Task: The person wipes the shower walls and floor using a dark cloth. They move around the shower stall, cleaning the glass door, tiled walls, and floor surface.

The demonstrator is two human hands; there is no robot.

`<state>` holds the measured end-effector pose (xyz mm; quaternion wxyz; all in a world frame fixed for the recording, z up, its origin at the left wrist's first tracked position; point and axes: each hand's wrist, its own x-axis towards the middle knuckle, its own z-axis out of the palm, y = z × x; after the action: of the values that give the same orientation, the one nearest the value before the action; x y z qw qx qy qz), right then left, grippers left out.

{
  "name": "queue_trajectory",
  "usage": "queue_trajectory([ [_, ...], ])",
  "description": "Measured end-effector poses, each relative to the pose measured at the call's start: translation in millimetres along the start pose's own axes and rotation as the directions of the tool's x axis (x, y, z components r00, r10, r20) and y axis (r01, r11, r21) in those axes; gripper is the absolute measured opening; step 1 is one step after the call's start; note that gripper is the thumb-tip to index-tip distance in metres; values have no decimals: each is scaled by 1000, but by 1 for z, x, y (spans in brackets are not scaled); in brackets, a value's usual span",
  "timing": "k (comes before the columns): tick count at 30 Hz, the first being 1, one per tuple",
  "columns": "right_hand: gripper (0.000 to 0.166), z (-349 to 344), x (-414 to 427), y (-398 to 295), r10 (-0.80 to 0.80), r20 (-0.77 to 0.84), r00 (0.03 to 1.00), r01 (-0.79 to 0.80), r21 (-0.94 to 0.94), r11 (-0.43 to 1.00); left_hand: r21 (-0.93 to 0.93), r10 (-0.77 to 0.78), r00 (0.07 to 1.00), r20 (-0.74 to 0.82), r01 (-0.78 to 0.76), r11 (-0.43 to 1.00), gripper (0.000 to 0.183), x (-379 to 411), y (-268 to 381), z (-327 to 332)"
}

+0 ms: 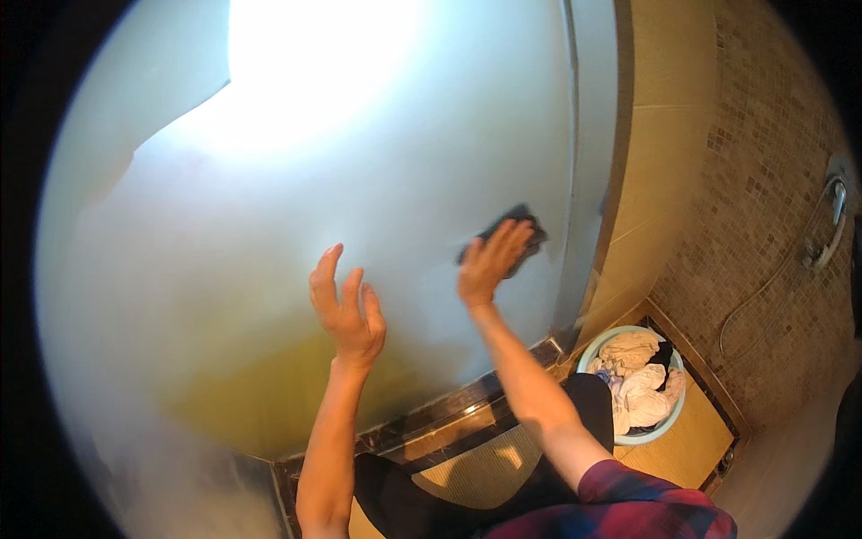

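Observation:
A large frosted panel, likely a glass door [404, 202], stands before me. My right hand [490, 259] lies flat over a dark folded cloth [528, 229], pressing it to the panel near its right side. The palm-side face of the cloth is hidden under my fingers. My left hand [347, 310] is raised in front of the panel with fingers apart and slightly curled, holding nothing. Whether its fingertips touch the surface I cannot tell.
A light blue basin [586, 364] full of crumpled laundry [643, 391] sits on the tiled floor [700, 431] at right. A dark stone sill [431, 411] runs under the panel. On the mosaic wall [754, 215] hang a hand shower [837, 202] and its hose [747, 310].

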<state>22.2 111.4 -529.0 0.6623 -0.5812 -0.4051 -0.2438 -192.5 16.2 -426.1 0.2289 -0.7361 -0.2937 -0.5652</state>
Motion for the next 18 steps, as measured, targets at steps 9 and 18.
queue_trajectory([
  [9,61,-2,-74,-81,-683,377,626,403,593,697,-10,158,987,-27,-158,987,23,35,15,25],
  [18,77,-28,-51,47,-60,189,980,61,-4,998,48,184,963,198,-197,979,24,6,17,49],
])
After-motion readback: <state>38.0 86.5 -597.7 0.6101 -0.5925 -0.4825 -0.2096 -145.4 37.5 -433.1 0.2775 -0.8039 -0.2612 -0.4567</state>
